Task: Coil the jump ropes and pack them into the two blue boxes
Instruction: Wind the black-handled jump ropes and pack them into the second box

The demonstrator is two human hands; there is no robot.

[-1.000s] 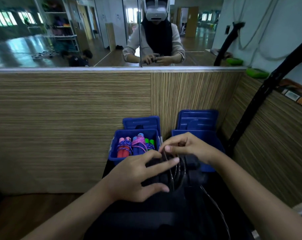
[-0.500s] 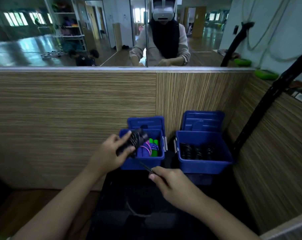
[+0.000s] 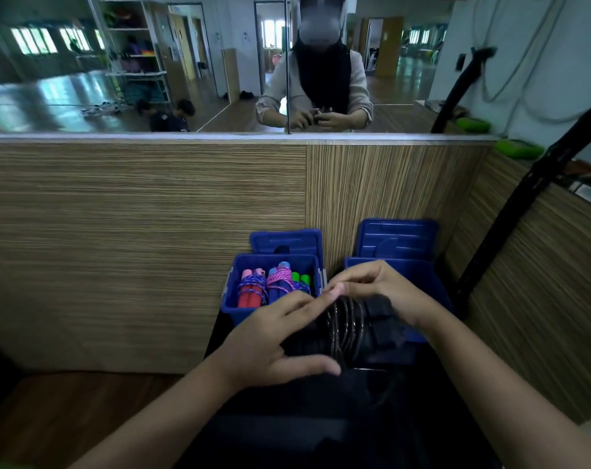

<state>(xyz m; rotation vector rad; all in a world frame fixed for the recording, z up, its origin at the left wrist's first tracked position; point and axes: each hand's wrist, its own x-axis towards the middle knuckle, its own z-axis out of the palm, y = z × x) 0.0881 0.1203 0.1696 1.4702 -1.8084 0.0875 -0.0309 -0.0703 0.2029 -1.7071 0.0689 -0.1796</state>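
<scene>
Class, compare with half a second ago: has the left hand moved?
Yes. The left hand has come back from over the left blue box and now sits nearer the person, gripping the black rope bundle.

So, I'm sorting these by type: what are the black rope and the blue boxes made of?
The black rope, held in the left hand, looks like glossy coated cable: thin, glinting coils. The blue boxes look like molded plastic: smooth, ribbed lids.

Striped wood-panelled wall [image 3: 135, 238] under a wide mirror [image 3: 101, 69]; brown wooden floor [image 3: 50, 418].
</scene>
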